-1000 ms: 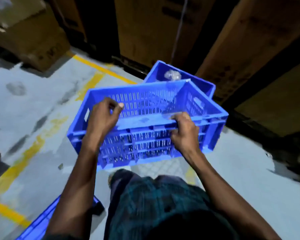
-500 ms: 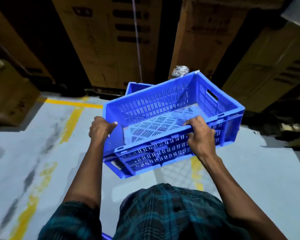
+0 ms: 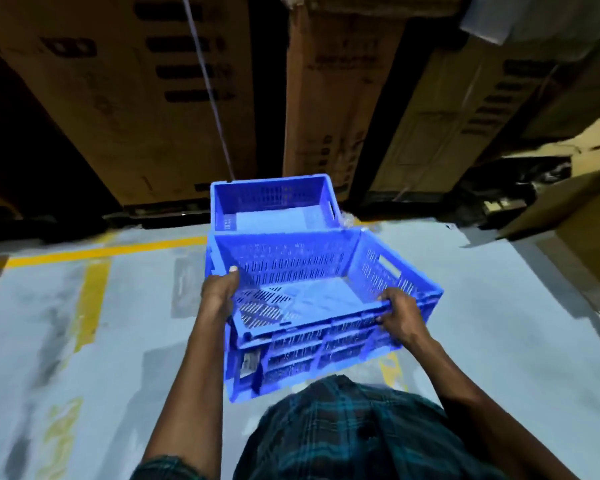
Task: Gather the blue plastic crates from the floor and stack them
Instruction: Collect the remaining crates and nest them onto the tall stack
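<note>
Carried crate (image 3: 312, 299): held clear of the floor (image 3: 499, 341), tilted, open side up, near long wall toward the body. Left hand (image 3: 219, 292) curled over the rim at the near-left corner, thumb inside. Right hand (image 3: 400, 315) clamped on the near-right rim, fingers down the outer wall. Grip at both ends of one long side: probably chosen to keep the load level and leave the far edge free for lining up. Interior of the carried crate: bare slotted base, no contents seen. Second crate (image 3: 274, 202): upright on the floor at its far edge, against the cardboard cartons (image 3: 136, 98), just beyond the carried one. Interior apparently bare. Crumpled clear plastic (image 3: 347, 220) at its right corner, outside. Likely step in hand: bringing the carried crate over the second crate for stacking.
</note>
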